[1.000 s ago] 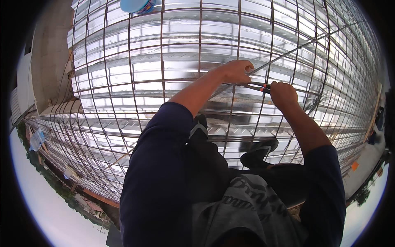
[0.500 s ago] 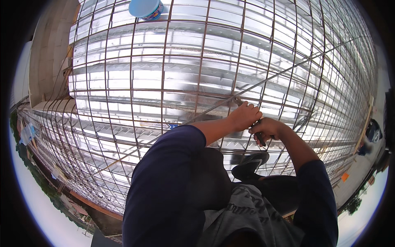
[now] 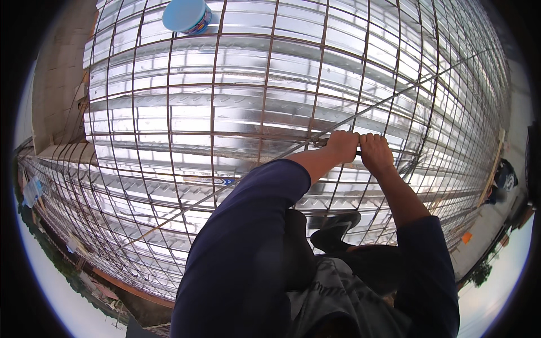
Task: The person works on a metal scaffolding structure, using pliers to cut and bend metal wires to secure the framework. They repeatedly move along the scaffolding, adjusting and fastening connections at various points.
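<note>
Apparently, left hand [image 3: 342, 147] and right hand [image 3: 376, 153] wrap the tool [image 3: 320, 142], near the diagonal bar [image 3: 417, 84]; uneven pulling could slip it, scraping knuckles on mesh [image 3: 213, 133].

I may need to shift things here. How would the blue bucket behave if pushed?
The blue bucket would probably stay stiff: it holds a round shape. It might catch and tip on the bars near its base. It looks smooth, so may be slippery.

The hands [image 3: 342, 147] hide most of the tool [image 3: 320, 143] they grip.
</note>
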Demonstrator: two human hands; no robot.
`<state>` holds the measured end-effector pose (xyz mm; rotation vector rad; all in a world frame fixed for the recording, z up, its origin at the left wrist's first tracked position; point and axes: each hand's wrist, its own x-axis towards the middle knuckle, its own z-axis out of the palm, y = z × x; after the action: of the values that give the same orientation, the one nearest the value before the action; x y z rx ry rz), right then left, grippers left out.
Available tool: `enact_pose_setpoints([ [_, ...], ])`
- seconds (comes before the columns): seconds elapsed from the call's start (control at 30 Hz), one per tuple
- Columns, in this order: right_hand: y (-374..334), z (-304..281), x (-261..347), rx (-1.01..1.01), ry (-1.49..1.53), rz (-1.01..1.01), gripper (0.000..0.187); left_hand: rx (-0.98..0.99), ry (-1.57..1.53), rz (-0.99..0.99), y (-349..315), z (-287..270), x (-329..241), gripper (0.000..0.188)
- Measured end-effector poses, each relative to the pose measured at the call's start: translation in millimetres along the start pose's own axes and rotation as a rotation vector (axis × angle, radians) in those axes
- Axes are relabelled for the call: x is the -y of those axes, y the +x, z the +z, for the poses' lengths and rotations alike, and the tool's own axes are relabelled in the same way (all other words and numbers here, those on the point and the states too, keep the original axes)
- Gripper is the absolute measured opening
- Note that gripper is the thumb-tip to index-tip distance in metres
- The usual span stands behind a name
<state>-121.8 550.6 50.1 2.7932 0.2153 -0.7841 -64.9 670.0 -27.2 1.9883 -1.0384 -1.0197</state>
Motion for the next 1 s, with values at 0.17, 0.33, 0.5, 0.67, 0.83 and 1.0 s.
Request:
enact_pose_setpoints([
  [0.17, -10, -16, 11, 0.334, 0.306, 0.076, 0.013, 0.067, -0.034, -0.006, -17, 5, 1, 0.030],
  [0.33, -45, 4, 56, 1.085, 1.946, 0.533, 0.021, -0.167, 0.201, 0.426, -100, 2, 15, 0.030],
  [0.5, -44, -7, 62, 1.141, 1.993, 0.493, 0.038, -0.186, 0.270, 0.484, -108, 8, 24, 0.026],
  [0.67, -18, -50, 37, 0.926, 1.412, 0.397, 0.043, -0.194, 0.164, 0.404, -93, 4, 16, 0.033],
  [0.83, -10, -50, 20, 0.964, 1.539, 0.378, 0.048, -0.283, 0.144, 0.390, -84, 7, 16, 0.038],
  [1.0, -11, -78, 28, 0.555, 0.648, 0.178, 0.063, -0.230, 0.057, 0.338, -64, 2, 16, 0.037],
])
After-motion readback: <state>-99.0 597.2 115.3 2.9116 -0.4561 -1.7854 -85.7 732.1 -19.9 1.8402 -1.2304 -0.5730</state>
